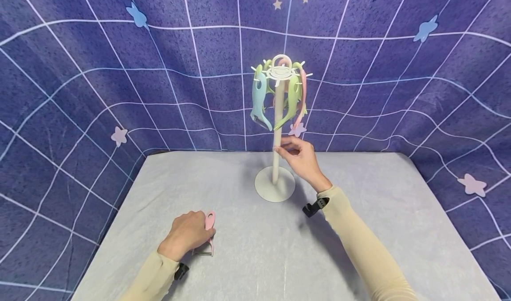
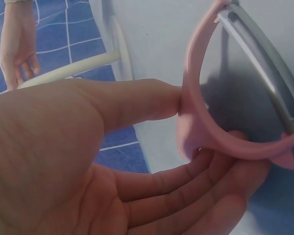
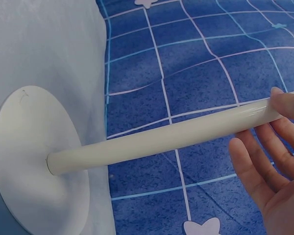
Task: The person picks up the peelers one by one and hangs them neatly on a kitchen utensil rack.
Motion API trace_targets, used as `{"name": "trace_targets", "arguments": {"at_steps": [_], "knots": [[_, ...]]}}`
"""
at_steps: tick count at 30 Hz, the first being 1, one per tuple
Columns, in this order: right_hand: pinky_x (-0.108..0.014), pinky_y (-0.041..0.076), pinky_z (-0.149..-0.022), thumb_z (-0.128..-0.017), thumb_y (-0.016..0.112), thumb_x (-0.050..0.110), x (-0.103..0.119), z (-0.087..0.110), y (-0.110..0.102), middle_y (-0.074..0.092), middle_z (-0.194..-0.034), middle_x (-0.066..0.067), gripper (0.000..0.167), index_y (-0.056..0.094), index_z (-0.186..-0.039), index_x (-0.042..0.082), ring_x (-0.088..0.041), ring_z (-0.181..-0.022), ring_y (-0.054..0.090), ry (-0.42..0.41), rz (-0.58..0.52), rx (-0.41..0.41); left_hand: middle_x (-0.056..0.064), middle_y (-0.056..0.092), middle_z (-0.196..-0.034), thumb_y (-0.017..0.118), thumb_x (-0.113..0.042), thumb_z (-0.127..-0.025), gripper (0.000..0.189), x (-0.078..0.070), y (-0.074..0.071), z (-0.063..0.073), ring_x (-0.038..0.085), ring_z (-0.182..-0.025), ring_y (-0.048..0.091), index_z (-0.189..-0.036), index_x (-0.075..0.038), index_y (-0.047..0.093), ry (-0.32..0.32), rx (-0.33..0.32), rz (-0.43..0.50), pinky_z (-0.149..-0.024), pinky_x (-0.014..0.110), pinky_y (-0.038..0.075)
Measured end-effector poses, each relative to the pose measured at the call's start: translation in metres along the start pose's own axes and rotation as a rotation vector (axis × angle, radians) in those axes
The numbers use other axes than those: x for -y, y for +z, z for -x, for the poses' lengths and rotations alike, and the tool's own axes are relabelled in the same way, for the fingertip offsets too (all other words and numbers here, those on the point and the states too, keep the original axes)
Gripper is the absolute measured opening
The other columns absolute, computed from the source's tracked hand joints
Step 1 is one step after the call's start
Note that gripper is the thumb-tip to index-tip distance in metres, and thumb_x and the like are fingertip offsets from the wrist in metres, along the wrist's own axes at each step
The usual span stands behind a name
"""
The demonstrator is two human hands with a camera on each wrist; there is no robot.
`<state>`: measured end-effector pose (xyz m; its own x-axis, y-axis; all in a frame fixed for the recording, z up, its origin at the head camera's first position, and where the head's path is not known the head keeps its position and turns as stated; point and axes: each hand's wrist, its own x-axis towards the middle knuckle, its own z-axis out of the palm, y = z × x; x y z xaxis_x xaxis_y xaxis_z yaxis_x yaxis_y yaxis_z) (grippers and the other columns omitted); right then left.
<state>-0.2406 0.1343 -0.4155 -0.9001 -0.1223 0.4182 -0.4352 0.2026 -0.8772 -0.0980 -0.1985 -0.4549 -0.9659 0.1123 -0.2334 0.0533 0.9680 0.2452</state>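
Note:
My left hand [image 1: 189, 231] pinches a pink Y-shaped peeler [image 1: 210, 220] low over the table's front left part. In the left wrist view the thumb and fingers of that hand [image 2: 49, 142] meet at the peeler's pink fork [image 2: 190, 125], with the metal blade [image 2: 264, 63] facing outward. A white stand [image 1: 275, 159] rises from a round base farther back. Its pole [image 3: 161, 139] is pinched between the thumb and fingers of my right hand [image 1: 301, 159], below the hanging peelers. A blue peeler [image 1: 259, 95], a green peeler [image 1: 294, 99] and a pink peeler [image 1: 304, 92] hang from the hooks.
More peelers hang at the back of the hook ring [image 1: 281, 73], partly hidden. The light grey table [image 1: 255, 252] ends at a blue gridded curtain [image 1: 215, 48], which surrounds its back and sides. The stand's round base [image 1: 264, 189] sits near the back edge.

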Motion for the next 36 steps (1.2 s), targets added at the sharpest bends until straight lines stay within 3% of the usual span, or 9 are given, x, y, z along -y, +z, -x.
{"name": "trace_targets", "arguments": {"at_steps": [7,11,14,18,23,28,36], "knots": [[-0.019,0.059,-0.073,-0.097,0.077,-0.003,0.019,0.003,0.000,0.075,-0.106,-0.032,0.021,0.075,-0.117,-0.009,-0.057,-0.089,0.070,0.020,-0.006,0.007,0.003,0.052,-0.061,0.079,-0.029,-0.092,0.038,-0.001,0.001,-0.001,0.020,-0.055,0.051,-0.067,-0.012,0.054,-0.008,-0.011,0.018,-0.049,0.033,0.040],[-0.021,0.060,-0.074,-0.097,0.077,-0.002,0.035,0.007,-0.001,0.075,-0.104,-0.031,0.020,0.075,-0.115,-0.009,-0.047,-0.085,0.073,0.008,0.000,0.007,0.003,0.053,-0.063,0.078,-0.031,-0.092,0.036,-0.002,0.000,-0.001,0.021,-0.056,0.051,-0.070,-0.012,0.055,-0.006,-0.023,0.021,-0.050,0.033,0.040],[-0.024,0.062,-0.075,-0.097,0.077,-0.001,0.036,0.007,-0.001,0.075,-0.104,-0.031,0.020,0.075,-0.115,-0.009,-0.044,-0.085,0.073,0.003,0.010,0.005,0.003,0.054,-0.064,0.076,-0.033,-0.091,0.035,-0.004,-0.002,-0.001,0.021,-0.057,0.052,-0.071,-0.012,0.056,-0.003,-0.033,0.031,-0.050,0.034,0.041],[-0.029,0.063,-0.077,-0.097,0.077,-0.002,0.036,0.007,-0.001,0.075,-0.104,-0.032,0.020,0.075,-0.116,-0.009,-0.054,-0.088,0.071,0.012,0.002,0.005,0.003,0.054,-0.065,0.075,-0.035,-0.092,0.035,-0.007,-0.004,-0.003,0.021,-0.058,0.052,-0.072,-0.012,0.057,0.011,-0.050,0.037,-0.051,0.035,0.042],[-0.028,0.062,-0.076,-0.097,0.077,-0.001,0.038,0.008,0.000,0.075,-0.103,-0.031,0.020,0.075,-0.116,-0.009,-0.057,-0.088,0.070,0.023,0.002,0.007,0.003,0.053,-0.064,0.075,-0.037,-0.093,0.039,-0.011,-0.005,-0.006,0.020,-0.058,0.050,-0.069,-0.013,0.055,0.019,-0.066,0.032,-0.051,0.034,0.040],[-0.026,0.061,-0.076,-0.097,0.077,-0.002,0.035,0.007,0.000,0.075,-0.103,-0.033,0.020,0.074,-0.116,-0.010,-0.060,-0.090,0.069,0.025,-0.005,0.009,0.001,0.051,-0.061,0.074,-0.038,-0.094,0.043,-0.017,-0.007,-0.008,0.018,-0.056,0.048,-0.066,-0.014,0.053,0.022,-0.086,0.040,-0.049,0.033,0.038],[-0.030,0.062,-0.075,-0.097,0.078,0.001,0.003,0.000,0.000,0.076,-0.105,-0.030,0.023,0.075,-0.118,-0.007,-0.057,-0.089,0.071,0.017,0.004,0.001,-0.001,0.051,-0.061,0.075,-0.040,-0.095,0.042,-0.028,-0.013,-0.012,0.018,-0.056,0.050,-0.067,-0.016,0.054,0.058,-0.154,0.068,-0.050,0.034,0.040]]}}
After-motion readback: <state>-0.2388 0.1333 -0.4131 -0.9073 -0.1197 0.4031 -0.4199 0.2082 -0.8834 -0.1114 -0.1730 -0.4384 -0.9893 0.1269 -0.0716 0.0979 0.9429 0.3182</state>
